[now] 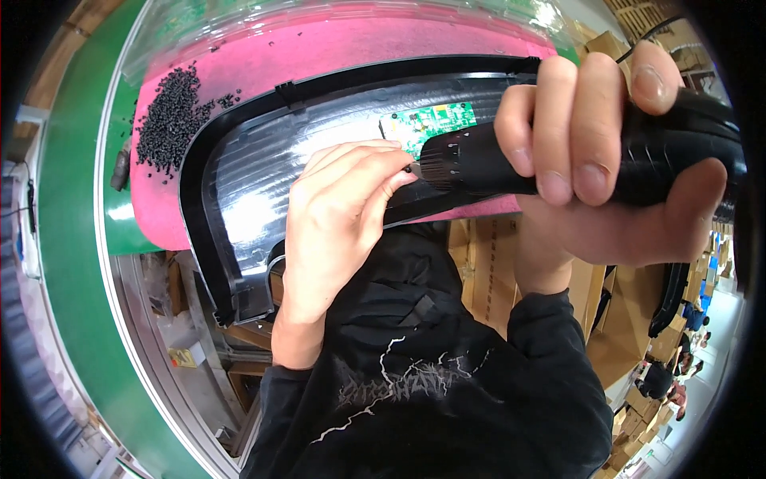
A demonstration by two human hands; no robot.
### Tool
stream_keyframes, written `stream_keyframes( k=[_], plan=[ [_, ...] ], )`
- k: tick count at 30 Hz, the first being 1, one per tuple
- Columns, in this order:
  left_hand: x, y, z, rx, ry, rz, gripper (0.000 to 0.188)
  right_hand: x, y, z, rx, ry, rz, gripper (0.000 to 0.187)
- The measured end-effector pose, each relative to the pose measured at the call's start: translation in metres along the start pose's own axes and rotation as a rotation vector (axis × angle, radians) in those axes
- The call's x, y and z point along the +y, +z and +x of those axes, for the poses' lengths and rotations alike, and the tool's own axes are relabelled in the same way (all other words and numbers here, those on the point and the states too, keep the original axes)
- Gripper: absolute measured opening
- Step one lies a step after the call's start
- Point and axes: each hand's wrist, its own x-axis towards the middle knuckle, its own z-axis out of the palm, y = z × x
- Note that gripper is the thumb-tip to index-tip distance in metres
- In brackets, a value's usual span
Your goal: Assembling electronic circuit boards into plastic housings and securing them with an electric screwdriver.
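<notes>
On the left, a green worktop [72,199] with a pale edge is seen, bent into a curve by the lens. A pink mat [163,219] is laid on it, and a heap of small black pieces [170,120] is scattered over the mat's left part. To the right, a glossy, curved black shell [259,172] is spread across the mat. Above it, the left hand [339,191] is held with fingertips pinched on a tiny dark piece [408,168] at the tip of a black power driver [479,160]. A green circuit board [447,118] is set in the shell, just behind that tip. The driver is gripped by the right hand [586,152], its fingers wrapped around the body. At far right, cardboard boxes [622,311] and distant people [658,379] are shown. The board is partly covered by hand and driver; the driver's rear is lost in the dark rim, and the pinched piece is too small to be identified.
</notes>
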Motion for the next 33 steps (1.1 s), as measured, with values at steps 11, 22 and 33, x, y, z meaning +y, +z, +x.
stream_keyframes(
  k=[11,22,33],
  plan=[
    [0.002,0.007,0.005,-0.118,-0.073,0.256,0.038,-0.006,-0.01,-0.016,0.339,-0.035,-0.126,0.038],
    [0.009,0.005,0.005,-0.228,-0.128,0.358,0.037,0.053,-0.055,-0.01,-0.053,-0.591,0.533,0.02],
    [0.009,0.004,0.008,-0.208,-0.118,0.365,0.034,0.014,-0.004,-0.01,0.836,0.292,-0.178,0.022]
  ],
)
